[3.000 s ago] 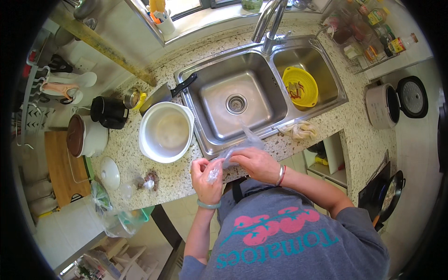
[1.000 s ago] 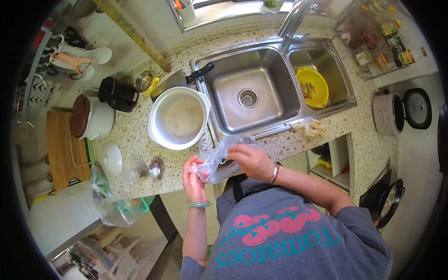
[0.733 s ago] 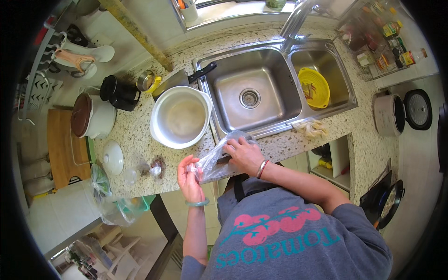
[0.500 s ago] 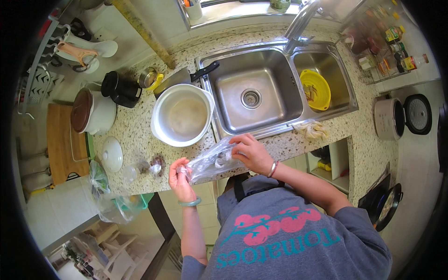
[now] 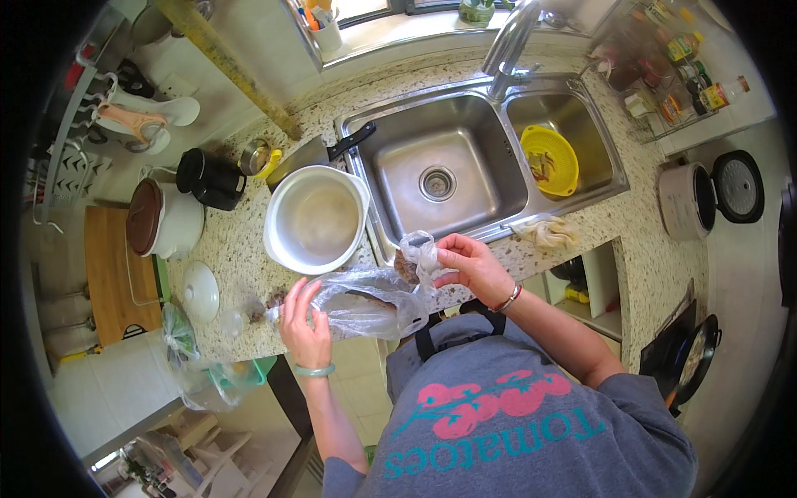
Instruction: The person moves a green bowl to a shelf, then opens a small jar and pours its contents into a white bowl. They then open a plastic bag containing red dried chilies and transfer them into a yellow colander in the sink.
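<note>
My left hand point(image 5: 305, 330) holds one end of a crinkled clear plastic bag point(image 5: 361, 303) at the counter's front edge, its fingers raised and partly spread along the film. My right hand point(image 5: 471, 270) pinches a smaller knotted-looking plastic bag point(image 5: 422, 253) with something brown and rough in it; its kind I cannot make out. The two bags touch or overlap near my right fingers. Just beyond them stands a white two-handled pot point(image 5: 320, 217) with a bare inside. A small brown clump point(image 5: 276, 300) on the counter is partly behind my left hand.
A steel double sink point(image 5: 444, 158) lies beyond, with a yellow colander point(image 5: 550, 162) in its right basin. A knife point(image 5: 320, 156) rests between pot and sink. A cloth point(image 5: 546, 232) lies at the sink's front edge. Left are a white lid point(image 5: 199, 290) and brown-lidded pot point(image 5: 178, 217).
The large bag, stretched between my hands before, now sags wider. My right hand has moved right and holds up the smaller bag with brown contents. My left hand has shifted left, fingers more extended.
</note>
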### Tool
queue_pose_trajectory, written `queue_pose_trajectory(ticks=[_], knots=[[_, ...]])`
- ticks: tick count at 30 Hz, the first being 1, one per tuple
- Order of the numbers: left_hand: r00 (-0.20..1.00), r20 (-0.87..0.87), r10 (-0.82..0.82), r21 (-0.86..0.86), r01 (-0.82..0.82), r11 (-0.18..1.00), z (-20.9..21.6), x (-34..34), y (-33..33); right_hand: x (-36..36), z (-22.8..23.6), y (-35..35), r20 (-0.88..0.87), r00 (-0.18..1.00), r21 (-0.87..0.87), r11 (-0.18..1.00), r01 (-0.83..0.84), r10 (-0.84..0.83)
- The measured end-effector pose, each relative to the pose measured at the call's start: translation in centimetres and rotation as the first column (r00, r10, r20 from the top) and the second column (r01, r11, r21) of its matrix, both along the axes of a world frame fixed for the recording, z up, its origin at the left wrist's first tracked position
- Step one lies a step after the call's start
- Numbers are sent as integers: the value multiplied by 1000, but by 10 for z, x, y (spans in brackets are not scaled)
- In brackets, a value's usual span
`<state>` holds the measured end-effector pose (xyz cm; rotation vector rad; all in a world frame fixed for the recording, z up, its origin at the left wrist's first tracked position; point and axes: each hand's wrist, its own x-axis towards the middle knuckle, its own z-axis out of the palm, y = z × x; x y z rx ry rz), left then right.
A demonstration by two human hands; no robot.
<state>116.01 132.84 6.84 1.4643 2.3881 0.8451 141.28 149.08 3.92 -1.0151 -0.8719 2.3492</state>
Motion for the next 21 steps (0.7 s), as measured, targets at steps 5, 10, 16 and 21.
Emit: queue_pose_trajectory(ticks=[5,10,16,21], knots=[[957,-254,139,264,-70,962,20,16,17,8,4,0,105,993,114,993,38,-50],[745,666,-36,109,-49,993,18,88,63,11,15,-4,220,962,594,804,0,-163],[322,935,-149,176,-55,983,-13,128,96,25,38,3,164,939,863,506,12,-302],[163,958,-236,230,51,972,-21,123,98,48,56,24,255,947,923,342,-178,-194]])
